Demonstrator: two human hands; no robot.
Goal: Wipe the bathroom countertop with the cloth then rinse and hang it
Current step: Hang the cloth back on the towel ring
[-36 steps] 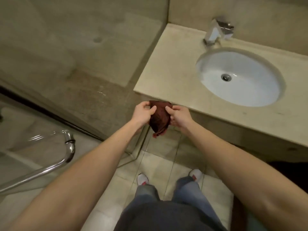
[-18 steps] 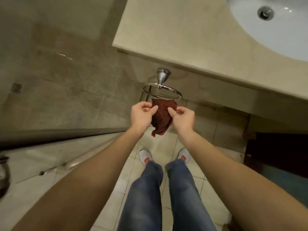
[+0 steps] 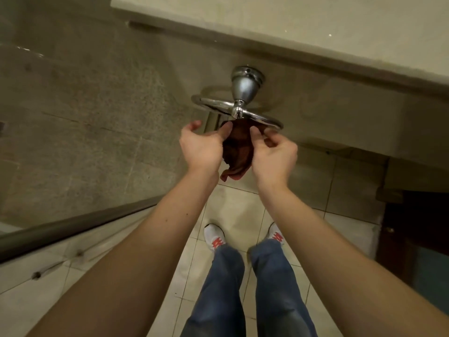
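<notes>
Head view: I hold the cloth (image 3: pixel 239 152) bunched between both hands, its top edge just under the ring (image 3: pixel 267 121) at twelve o'clock and its tail hanging toward six. My left hand (image 3: pixel 201 147) pinches the top left under its thumb, forefinger lifted clear, and my right hand (image 3: pixel 274 152) pinches the top right, fingers curled. The countertop (image 3: pixel 315 25) shows at one o'clock, so wiping and rinsing I can't vouch for; I judge only hanging remains, with the cloth not yet through the ring.
</notes>
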